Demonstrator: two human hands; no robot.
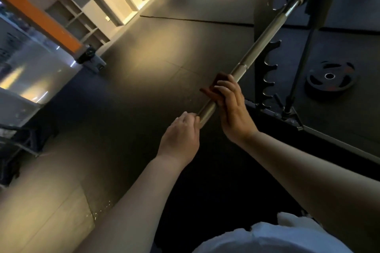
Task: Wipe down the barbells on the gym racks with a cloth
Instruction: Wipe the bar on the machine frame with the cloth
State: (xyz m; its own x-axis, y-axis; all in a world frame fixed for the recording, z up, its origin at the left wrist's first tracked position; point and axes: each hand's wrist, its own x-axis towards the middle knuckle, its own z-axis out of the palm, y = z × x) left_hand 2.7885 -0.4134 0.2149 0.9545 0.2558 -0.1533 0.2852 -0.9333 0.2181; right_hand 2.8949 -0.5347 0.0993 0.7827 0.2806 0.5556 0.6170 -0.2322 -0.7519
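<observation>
Holds the barbell (pixel 265 37) in both hands near the middle of the view. Runs as a long steel shaft from the centre up toward 1 o'clock, far end seated in the dark rack (pixel 269 74) at the top right, near end free and pointing toward 7 o'clock.

Grips that near tip with the left hand (pixel 183 135), fingers curled round the steel, back of the hand facing up. Wraps the right hand (pixel 233 111) round the shaft just beyond, at 1 o'clock from the left, the 2 hands near each other but apart.

Presses a reddish-brown cloth (pixel 211 88) against the bar under the right fingers (pixel 224 84), folded over the top of it. Pokes out on the 10 o'clock side of that hand as a folded corner. Cannot tell how far round the bar the cloth reaches, being hidden by the palm.

Just beside the right hand at 3 o'clock: a notched black upright of the rack, hooks facing the bar. Flat on the dark floor (pixel 164 47) toward 3 o'clock of the view, well apart from the bar: 1 black weight plate (pixel 331 80). At 11 o'clock: white open shelves (pixel 115 0). At 10 o'clock: an orange beam (pixel 41 18). In the 5 o'clock corner: a white shirt (pixel 273 238), both bare forearms reaching out from beside it.
</observation>
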